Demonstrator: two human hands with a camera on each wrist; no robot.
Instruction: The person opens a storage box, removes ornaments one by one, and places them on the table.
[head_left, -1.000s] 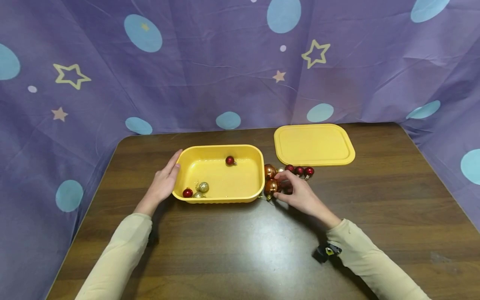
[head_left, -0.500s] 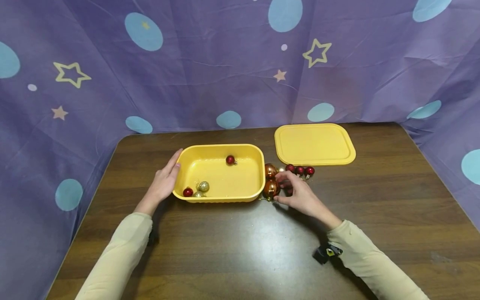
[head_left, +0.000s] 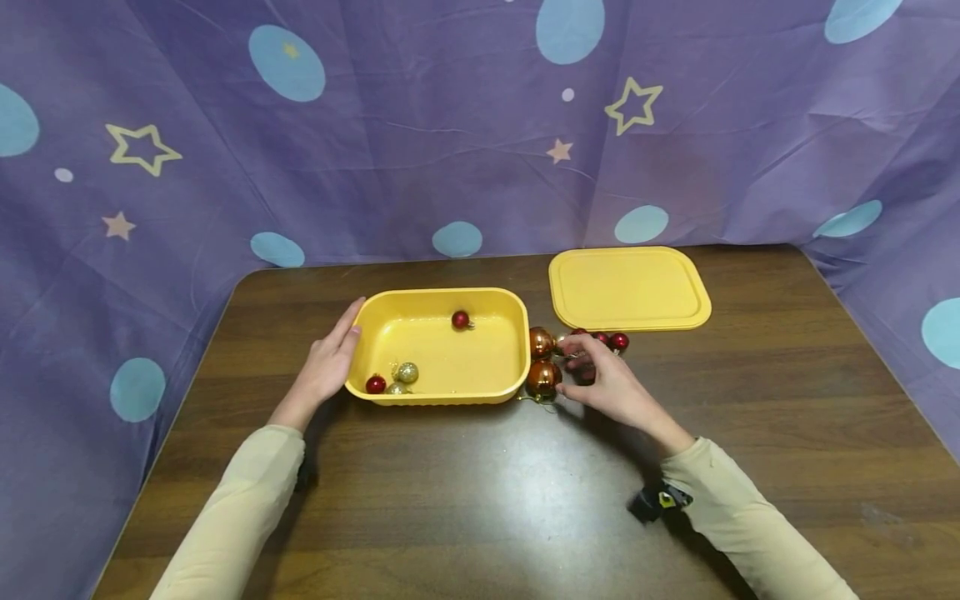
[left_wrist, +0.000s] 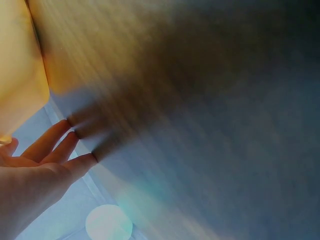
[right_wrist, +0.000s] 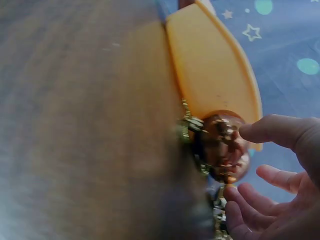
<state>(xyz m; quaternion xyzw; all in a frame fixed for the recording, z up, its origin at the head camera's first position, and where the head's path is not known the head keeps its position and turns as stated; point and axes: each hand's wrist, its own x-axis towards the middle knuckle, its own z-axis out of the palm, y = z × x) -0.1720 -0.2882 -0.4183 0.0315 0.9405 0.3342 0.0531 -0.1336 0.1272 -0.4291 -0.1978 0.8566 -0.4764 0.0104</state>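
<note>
A yellow rectangular box (head_left: 517,333) stands on the table, with small red baubles (head_left: 376,384) and gold glittery baubles (head_left: 407,372) inside. My left hand (head_left: 328,367) rests along its left wall, fingers straight and thumb at the rim; the left wrist view shows fingertips (left_wrist: 62,147) low at the table. Against the box's right wall sit two larger copper baubles (head_left: 543,379), shiny, with gold caps and strings. My right hand (head_left: 611,390) is right beside them, fingers bent and spread, thumb close to the nearer one. In the right wrist view, a gap shows between thumb and fingers.
A yellow lid (head_left: 630,287) lies flat at the back right. Several dark red baubles (head_left: 618,342) sit beyond my right hand, partly hidden by it. A purple patterned cloth (head_left: 420,150) hangs behind the wooden table (head_left: 450,500).
My right hand has drawn back slightly to the right, away from the copper baubles, and its fingers stand wider. The nearer copper bauble has shifted slightly. My left hand and the box stay put.
</note>
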